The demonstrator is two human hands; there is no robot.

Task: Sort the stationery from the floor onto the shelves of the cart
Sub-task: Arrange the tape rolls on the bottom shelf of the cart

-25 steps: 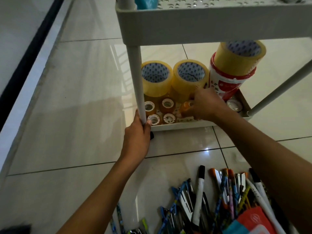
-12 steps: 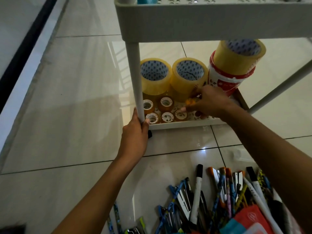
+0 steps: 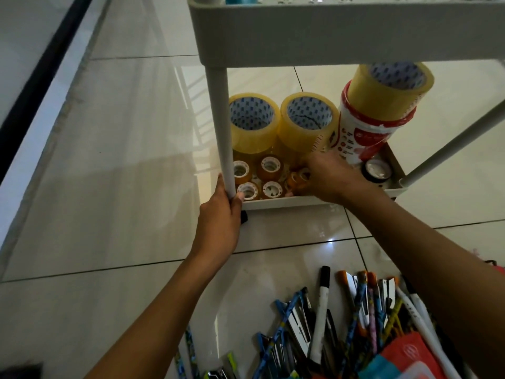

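Hands work at the bottom shelf of a pale plastic cart as stationery is sorted off a tiled floor. The left hand wraps its fingers and thumb around the cart's near-left post just above the bottom shelf, apparently to keep the wheeled frame from rolling while the other hand loads it. The right hand reaches over the front rim of that shelf and holds a small amber tape roll at its fingertips, tilted and close to the shelf floor; the fingers are largely hidden, so how tightly they close cannot be told. Four more small tape rolls stand in two neat rows left of it on the shelf, seemingly grouped by size, with two large yellow tape rolls behind them. At the shelf's right, a third large roll sits on a red-and-white container, and a black roll lies in the right front corner. Pens and markers lie heaped on the floor in front of the cart, not yet sorted.
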